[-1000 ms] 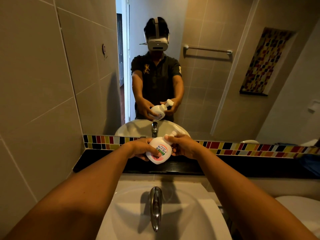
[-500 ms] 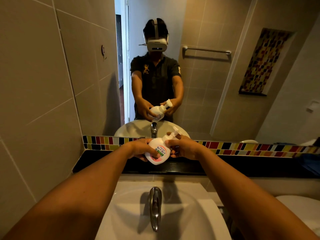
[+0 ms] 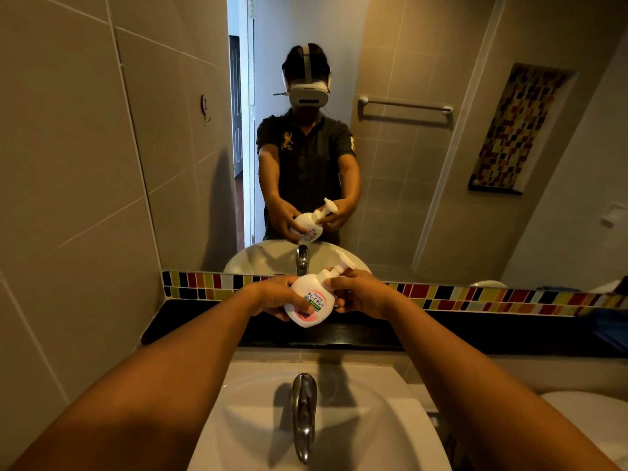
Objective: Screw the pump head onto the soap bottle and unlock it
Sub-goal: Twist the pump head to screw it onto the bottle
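I hold a white soap bottle [image 3: 311, 302] with a pink and green label out over the black ledge, tilted with its top pointing up and to the right. My left hand [image 3: 272, 297] wraps the bottle's body from the left. My right hand [image 3: 362, 294] grips the neck, where the white pump head [image 3: 341, 266] sits on the bottle; its nozzle sticks out above my fingers. The mirror ahead repeats both hands and the bottle.
A white basin [image 3: 390, 426] with a chrome tap [image 3: 304, 413] lies below my arms. A black ledge [image 3: 204, 324] and a coloured mosaic strip [image 3: 475, 299] run under the mirror. A tiled wall closes the left side; a white rounded object [image 3: 591, 416] sits at lower right.
The pump head has come further out from behind my right fingers and now stands clear above them. My right hand has shifted its grip at the neck. The bottle stays in place.
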Available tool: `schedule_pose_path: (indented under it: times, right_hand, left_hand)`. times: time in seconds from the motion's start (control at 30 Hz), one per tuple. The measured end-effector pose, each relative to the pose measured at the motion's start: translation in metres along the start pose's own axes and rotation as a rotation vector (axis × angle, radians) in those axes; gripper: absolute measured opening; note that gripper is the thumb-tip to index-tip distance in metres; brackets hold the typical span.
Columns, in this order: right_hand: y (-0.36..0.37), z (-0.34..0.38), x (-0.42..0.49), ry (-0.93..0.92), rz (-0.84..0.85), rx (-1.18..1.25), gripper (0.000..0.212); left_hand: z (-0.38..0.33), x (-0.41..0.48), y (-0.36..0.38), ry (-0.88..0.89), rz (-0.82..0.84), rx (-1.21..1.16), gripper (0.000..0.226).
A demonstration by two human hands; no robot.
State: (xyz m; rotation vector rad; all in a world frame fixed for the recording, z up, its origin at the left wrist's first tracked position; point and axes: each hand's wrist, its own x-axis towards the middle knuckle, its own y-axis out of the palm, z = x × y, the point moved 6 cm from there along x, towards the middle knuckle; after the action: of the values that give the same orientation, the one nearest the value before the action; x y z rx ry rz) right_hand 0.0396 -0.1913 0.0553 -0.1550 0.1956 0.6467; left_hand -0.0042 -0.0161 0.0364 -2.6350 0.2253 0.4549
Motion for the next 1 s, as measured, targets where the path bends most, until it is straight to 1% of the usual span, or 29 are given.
schedule_pose_path:
  times: [0.13,0.17,0.27,0.33,0.4,0.5,0.57,0.7,0.77,0.9,0.97,1.0]
  right_hand:
    - [0.002,0.005,0.001,-0.034,-0.113,-0.082,0.057]
    - [0.002,0.005,0.001,-0.034,-0.104,-0.078,0.057]
    - [0.002,0.002,0.001,-0.031,-0.001,-0.016,0.052]
    - [-0.002,0.0,0.001,-0.033,0.02,0.015,0.048]
    - [-0.004,0.001,0.002,-0.055,-0.022,-0.009,0.047]
    - [-0.002,0.006,0.001,-0.095,-0.14,-0.099,0.058]
    - [-0.002,0.007,0.001,-0.093,-0.156,-0.119,0.061]
    - [0.001,0.006,-0.002,-0.037,-0.008,-0.014,0.043]
    - [-0.002,0.005,-0.002,-0.046,-0.036,-0.01,0.041]
    - [-0.003,0.009,0.001,-0.094,-0.202,-0.188,0.061]
    - [-0.001,0.009,0.0,-0.074,-0.17,-0.179,0.063]
    - [0.001,0.009,-0.002,-0.058,-0.128,-0.15,0.059]
  left_hand:
    - [-0.006,0.002,0.004,0.024,-0.002,0.007,0.062]
    - [-0.006,0.002,0.004,0.025,0.001,0.008,0.063]
    - [-0.006,0.0,0.002,0.022,0.008,0.016,0.063]
    - [-0.006,0.0,0.001,0.027,0.003,0.006,0.061]
    - [-0.008,-0.001,0.003,0.032,-0.003,-0.002,0.06]
    - [-0.011,0.0,0.006,0.033,-0.006,-0.008,0.063]
    - [-0.011,0.001,0.006,0.033,-0.002,-0.013,0.064]
    - [-0.007,0.0,0.001,0.034,-0.005,0.001,0.064]
    - [-0.008,0.0,0.0,0.039,-0.012,-0.004,0.063]
    - [-0.01,0.001,0.005,0.046,-0.009,-0.012,0.062]
    - [-0.01,0.0,0.005,0.047,-0.004,-0.019,0.061]
    - [-0.009,-0.001,0.004,0.047,-0.003,-0.019,0.06]
